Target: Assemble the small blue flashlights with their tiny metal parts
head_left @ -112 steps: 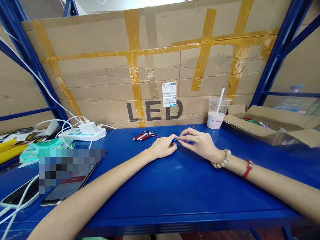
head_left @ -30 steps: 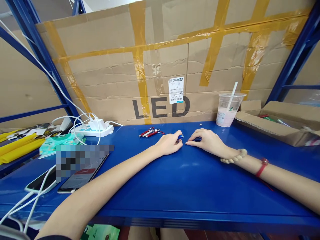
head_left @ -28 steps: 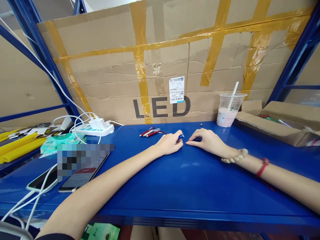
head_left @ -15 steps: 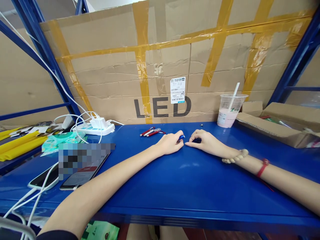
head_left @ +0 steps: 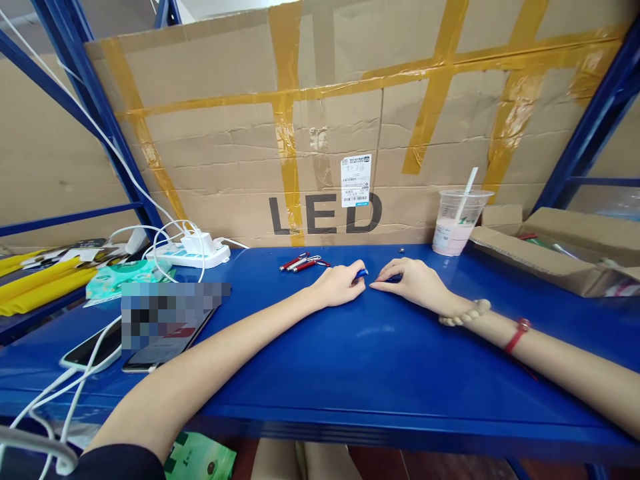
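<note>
Head view: left hand (head_left: 341,285) over desk (head_left: 350,360), fingers curled round blue tube (head_left: 363,273), only end showing. Right hand (head_left: 414,281) just beside, apart; fingers bent toward thumb, cannot tell if gripping anything. Handling seems partway: blue tube not set down; red and silver tubes (head_left: 306,265) lie together beyond left hand, untouched; small metal bit (head_left: 401,251) loose near cup (head_left: 453,230).

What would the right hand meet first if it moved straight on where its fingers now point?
The right hand would probably meet the left hand first, near the blue object held there; depth is unclear.
</note>
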Demonstrator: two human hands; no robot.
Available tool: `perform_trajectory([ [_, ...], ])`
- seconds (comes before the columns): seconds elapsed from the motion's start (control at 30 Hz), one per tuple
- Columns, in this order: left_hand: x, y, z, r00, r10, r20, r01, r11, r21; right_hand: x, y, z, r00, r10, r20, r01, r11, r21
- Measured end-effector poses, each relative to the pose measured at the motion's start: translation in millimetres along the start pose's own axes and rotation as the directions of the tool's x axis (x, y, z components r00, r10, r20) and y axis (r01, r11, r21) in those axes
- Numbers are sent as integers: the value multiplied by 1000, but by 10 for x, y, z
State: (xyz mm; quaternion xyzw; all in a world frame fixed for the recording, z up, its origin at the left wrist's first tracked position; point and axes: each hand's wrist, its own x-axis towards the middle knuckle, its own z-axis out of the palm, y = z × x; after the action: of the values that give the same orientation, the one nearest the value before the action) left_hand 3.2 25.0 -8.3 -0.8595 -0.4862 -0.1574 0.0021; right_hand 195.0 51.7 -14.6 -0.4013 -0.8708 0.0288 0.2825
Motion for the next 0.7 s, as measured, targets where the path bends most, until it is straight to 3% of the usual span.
perform_trajectory([
  [0.13,-2,8,-14,1000,15,-3,-15,1000,8,16,37,24,1000,19,-9,-19,1000,14],
  [0.37,-8,22,-32,1000,29,3,-29,1000,2,28,44,44,993,-117,-21,116,993,-12],
  [0.53,-3,15,-21,1000,31,-2,-31,999,5,19,25,22,994,-89,-58,81,988,-128],
  [0.7,-1,3,-9,999,51,-13,-51,999,7,26,56,20,990,-127,-64,121,988,-92],
])
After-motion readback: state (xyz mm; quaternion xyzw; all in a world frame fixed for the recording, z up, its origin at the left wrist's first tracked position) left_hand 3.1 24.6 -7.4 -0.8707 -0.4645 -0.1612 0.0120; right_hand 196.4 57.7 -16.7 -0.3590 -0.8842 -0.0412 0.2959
